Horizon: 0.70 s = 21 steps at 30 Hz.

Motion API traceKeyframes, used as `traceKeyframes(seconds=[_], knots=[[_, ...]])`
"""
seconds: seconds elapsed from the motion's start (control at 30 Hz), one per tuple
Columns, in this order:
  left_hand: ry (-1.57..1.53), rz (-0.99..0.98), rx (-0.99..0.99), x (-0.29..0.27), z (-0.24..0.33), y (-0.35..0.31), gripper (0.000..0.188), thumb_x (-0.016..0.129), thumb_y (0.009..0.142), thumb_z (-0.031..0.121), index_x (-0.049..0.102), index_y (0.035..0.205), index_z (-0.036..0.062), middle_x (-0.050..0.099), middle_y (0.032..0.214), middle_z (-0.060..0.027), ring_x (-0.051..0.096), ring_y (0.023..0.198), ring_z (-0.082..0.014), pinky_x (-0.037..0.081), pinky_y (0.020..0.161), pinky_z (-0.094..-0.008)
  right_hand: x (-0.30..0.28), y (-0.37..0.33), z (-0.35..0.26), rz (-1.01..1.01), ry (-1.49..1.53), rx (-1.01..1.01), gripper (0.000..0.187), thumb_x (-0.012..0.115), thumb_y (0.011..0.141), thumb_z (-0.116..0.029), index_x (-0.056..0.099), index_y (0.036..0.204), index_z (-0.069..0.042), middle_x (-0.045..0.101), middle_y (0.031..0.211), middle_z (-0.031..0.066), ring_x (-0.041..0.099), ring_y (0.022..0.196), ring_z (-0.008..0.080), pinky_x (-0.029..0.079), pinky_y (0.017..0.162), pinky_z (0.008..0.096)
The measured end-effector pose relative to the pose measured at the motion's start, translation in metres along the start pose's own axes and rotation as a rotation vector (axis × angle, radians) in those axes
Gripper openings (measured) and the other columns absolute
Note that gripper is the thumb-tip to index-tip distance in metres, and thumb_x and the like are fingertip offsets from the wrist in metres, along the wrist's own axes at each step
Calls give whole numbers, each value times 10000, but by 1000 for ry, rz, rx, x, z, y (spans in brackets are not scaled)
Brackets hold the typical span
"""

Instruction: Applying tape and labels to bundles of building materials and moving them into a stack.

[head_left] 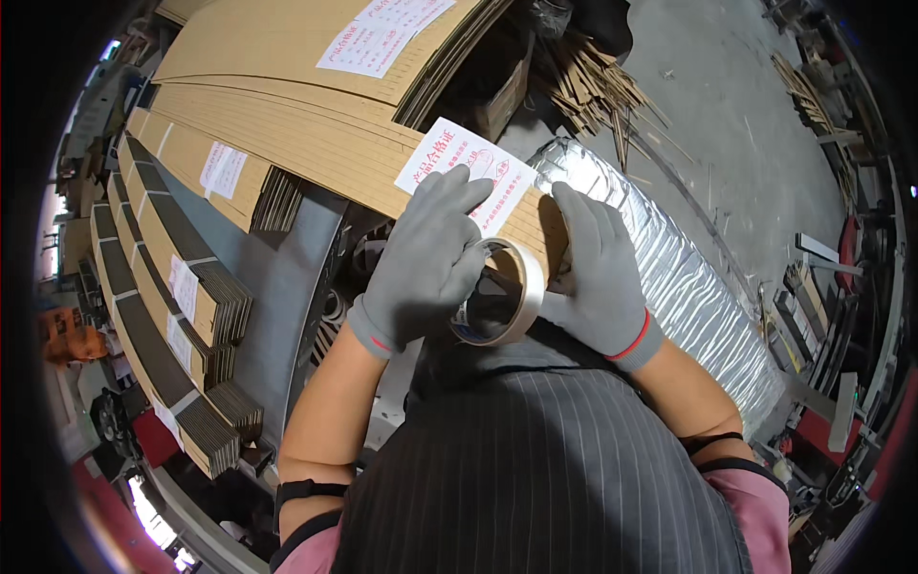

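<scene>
My left hand (426, 253), in a grey glove, has its fingers curled over a white paper label (512, 196) with red print. The label lies on the near end of a long brown cardboard stack (287, 124). A roll of clear tape (529, 292) hangs at the lower fingers of my left hand, which close on its rim. My right hand (602, 273), also gloved in grey, is beside the stack's near end, fingers stretched out along the label's right edge. Its thumb reaches toward the tape roll; whether they touch is unclear.
More strapped cardboard bundles (177, 325) with white labels lie to the left. A larger labelled stack (277, 48) sits at the far side. On the right is a long silver foil-wrapped bundle (684, 277). Loose cardboard strips (593, 81) are heaped on the grey floor (708, 86) beyond.
</scene>
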<state>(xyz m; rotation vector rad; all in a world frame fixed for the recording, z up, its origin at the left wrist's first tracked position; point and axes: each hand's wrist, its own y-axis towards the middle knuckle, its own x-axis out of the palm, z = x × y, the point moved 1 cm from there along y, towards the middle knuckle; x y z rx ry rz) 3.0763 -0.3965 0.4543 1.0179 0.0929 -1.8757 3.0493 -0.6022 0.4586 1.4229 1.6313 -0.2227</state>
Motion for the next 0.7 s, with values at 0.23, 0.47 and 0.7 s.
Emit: traceKeyframes(seconds=[0.23,0.47,0.7], knots=[[18,2,-20,-1,4,0,108,570,783,86,527,785,-13,545,1213,-231,454,1178,-447,341,1029,-502,3,-4,4,-10,41,29,841,796,678,-368,407,1290,59,548,1123,234,540,962,393,427,852,462],[83,-26,-16,-6,13,-5,113,592,745,26,512,815,-13,551,1211,-260,474,1154,-473,362,1004,-494,3,-7,5,-17,60,45,852,802,675,-358,398,1306,47,546,1126,233,536,962,386,425,854,455],[125,25,-15,-8,11,-17,93,582,754,57,569,768,-34,553,1183,-257,481,1153,-461,359,1007,-536,1,-9,7,-74,86,60,866,795,690,-382,382,1323,41,537,1180,219,535,1041,385,419,911,456]])
